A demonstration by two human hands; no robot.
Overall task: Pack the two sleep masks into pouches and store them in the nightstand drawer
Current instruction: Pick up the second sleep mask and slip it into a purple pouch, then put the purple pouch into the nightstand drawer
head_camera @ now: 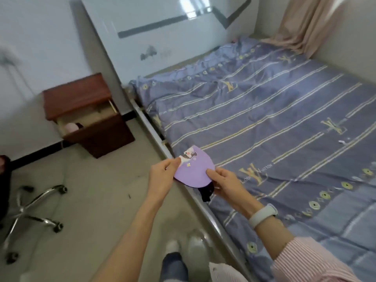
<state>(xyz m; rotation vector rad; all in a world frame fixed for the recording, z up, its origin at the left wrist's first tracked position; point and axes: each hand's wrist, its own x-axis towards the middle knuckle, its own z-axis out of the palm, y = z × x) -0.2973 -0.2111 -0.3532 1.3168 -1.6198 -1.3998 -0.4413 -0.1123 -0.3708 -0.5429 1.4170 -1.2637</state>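
A purple sleep mask (194, 168) with a cartoon print is held over the bed's near edge. My left hand (163, 174) pinches its left side and my right hand (225, 183) pinches its right side. A black piece (207, 192), strap or pouch I cannot tell, hangs below the mask under my right hand. The brown nightstand (81, 98) stands at the left by the wall with its top drawer (91, 124) pulled open. A pink item (70, 127) lies inside the drawer.
The bed (264, 123) with a blue striped cover fills the right side, its metal rail (154, 137) running along the floor. A swivel chair base (32, 208) with chrome legs stands at the left. My feet (183, 247) are on the floor by the rail.
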